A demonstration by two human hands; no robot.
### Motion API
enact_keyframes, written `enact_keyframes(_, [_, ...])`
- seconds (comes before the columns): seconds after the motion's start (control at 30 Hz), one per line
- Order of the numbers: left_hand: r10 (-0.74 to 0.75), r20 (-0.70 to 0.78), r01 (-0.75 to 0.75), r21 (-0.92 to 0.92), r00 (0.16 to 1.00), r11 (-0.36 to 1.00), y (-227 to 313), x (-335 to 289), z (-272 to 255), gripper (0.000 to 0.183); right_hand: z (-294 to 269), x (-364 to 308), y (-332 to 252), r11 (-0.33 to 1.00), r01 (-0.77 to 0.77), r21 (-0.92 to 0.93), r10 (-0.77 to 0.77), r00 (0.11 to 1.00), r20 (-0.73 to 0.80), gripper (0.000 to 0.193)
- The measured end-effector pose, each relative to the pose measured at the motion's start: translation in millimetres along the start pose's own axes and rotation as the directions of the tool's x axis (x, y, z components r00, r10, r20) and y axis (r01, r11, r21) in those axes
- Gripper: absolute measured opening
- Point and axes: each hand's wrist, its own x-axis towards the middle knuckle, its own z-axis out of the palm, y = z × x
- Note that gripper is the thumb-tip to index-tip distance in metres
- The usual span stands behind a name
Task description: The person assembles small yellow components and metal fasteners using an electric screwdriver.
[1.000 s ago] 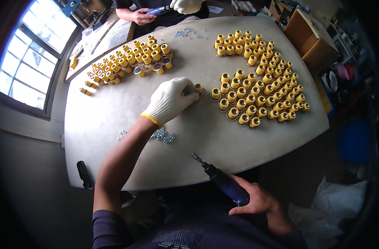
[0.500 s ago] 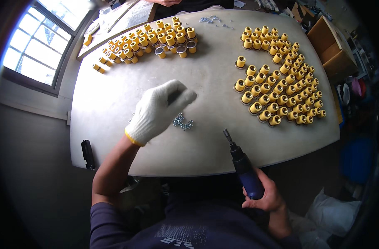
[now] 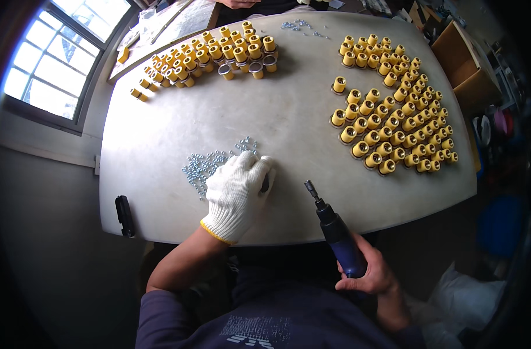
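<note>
My left hand [image 3: 236,189], in a white knit glove with a yellow cuff edge, is at the right side of a scatter of small silvery nuts [image 3: 200,168]. Its fingers are curled and pinched down near the table; anything between the fingertips is hidden. My right hand [image 3: 371,272], ungloved, grips a dark blue and black electric screwdriver [image 3: 336,237] by its body. The tool's socket bit points up and away over the table, touching nothing.
Many yellow cylindrical fittings with brass-coloured insides [image 3: 387,119] stand on the pale table [image 3: 289,116] at right. More yellow fittings [image 3: 240,55] stand at far left, a few with disc ends up. A black tool-like object [image 3: 125,216] lies at left. Another person's hand [image 3: 239,3] shows beyond.
My left hand has come down and nearer to me, onto the edge of the nuts, uncovering more of them. The screwdriver in my right hand has shifted slightly left.
</note>
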Motion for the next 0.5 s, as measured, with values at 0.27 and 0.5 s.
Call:
enact_keyframes(0.27, [0.057, 0.191, -0.111, 0.286, 0.980, 0.952, 12, 7, -2, 0.010, -5, 1, 1, 0.999, 0.014, -0.040, -0.012, 0.999, 0.032, 0.118])
enact_keyframes(0.5, [0.032, 0.281, -0.103, 0.241, 0.959, 0.965, 2, 24, 2, 0.012, -1, 4, 2, 0.995, 0.057, -0.084, -0.053, 0.998, 0.043, 0.117])
